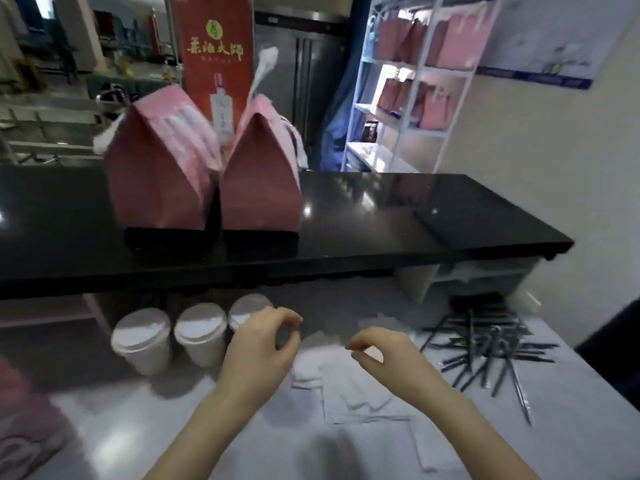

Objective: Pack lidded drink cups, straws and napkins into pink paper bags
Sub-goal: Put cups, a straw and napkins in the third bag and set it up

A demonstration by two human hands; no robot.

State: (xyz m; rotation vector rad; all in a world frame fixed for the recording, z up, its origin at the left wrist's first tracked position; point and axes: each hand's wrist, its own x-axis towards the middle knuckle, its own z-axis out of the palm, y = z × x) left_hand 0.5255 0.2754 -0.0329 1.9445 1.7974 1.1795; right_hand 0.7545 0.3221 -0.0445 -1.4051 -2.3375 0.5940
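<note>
Bags: two pink ones (162, 174) (259, 181) stand side by side on the black counter (381, 216), tops folded, so they look packed, though their contents are hidden. Three lidded cups (142, 336) (202, 329) (247, 308) wait on the white table (138, 427) under the counter's front edge, with napkins (349, 389) in the middle and straws (485, 348) piled to the right, so more packing likely remains. A blurred pink shape (24, 420) at the near left may be flat bags.

The left hand (263, 344) and right hand (388, 355) hover over the napkins, fingers loosely curled, holding nothing that shows.

The counter overhangs the cups, so lifting them calls for drawing them toward the person first. The counter's right half offers room for more bags.
</note>
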